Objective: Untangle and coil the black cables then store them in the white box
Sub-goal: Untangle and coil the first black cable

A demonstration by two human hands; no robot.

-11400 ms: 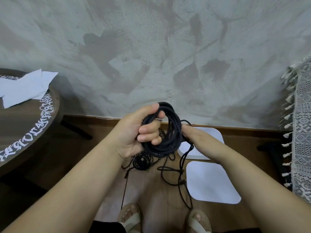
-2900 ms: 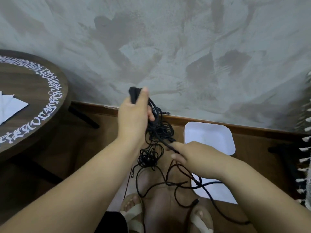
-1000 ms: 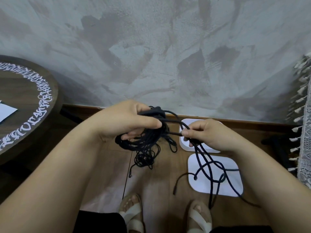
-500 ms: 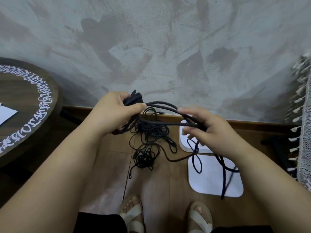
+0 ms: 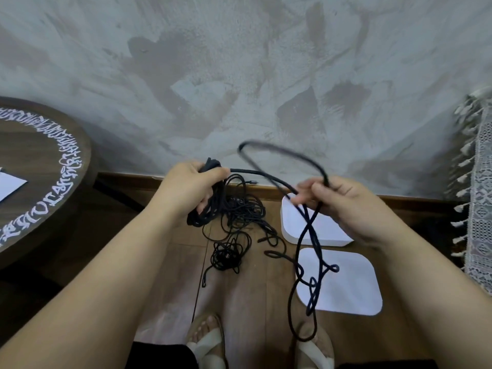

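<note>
My left hand grips a bundle of black cable coils at chest height. One strand runs from it to my right hand, which pinches the cable and lifts a blurred loop above it. Below the right hand the cable hangs down in knotted loops. A smaller tangle of black cable lies on the wooden floor between the hands. The white box sits on the floor by the wall, partly behind my right hand, with its white lid lying flat in front of it.
A round dark wooden table with white lettering stands at the left, a white paper on it. A lace cloth with tassels hangs at the right edge. A grey wall is straight ahead. My sandalled feet are at the bottom.
My right hand has swung a loop of cable up and moved right, away from the left hand. The hanging knotted part now dangles lower over the lid. The left hand keeps its bundle.
</note>
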